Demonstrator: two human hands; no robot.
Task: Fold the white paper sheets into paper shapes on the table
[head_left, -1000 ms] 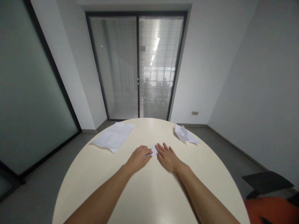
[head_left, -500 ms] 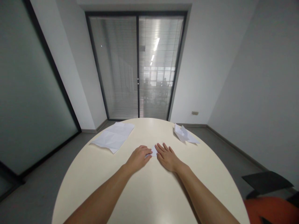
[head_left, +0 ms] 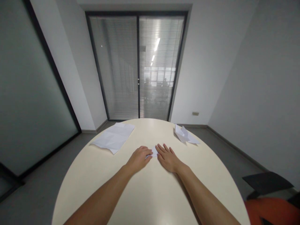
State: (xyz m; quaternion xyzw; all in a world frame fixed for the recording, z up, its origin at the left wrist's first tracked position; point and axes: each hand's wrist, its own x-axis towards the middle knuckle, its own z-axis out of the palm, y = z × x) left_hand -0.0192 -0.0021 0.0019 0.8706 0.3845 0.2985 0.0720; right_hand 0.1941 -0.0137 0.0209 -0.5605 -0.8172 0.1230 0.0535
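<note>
Showing between curled left fingers (head_left: 148, 152), grip unclear, and flat, outspread right fingers (head_left: 161, 148), white paper (head_left: 154, 152) partly beneath both

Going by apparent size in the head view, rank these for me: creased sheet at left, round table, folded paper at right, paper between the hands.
1. Round table
2. Creased sheet
3. Folded paper
4. Middle paper, by its visible part only; it's partly covered, so its full size is unsure.

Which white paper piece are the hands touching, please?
The small white paper piece under the left hand and right hand; the creased white sheet and folded white paper lie untouched.
</note>
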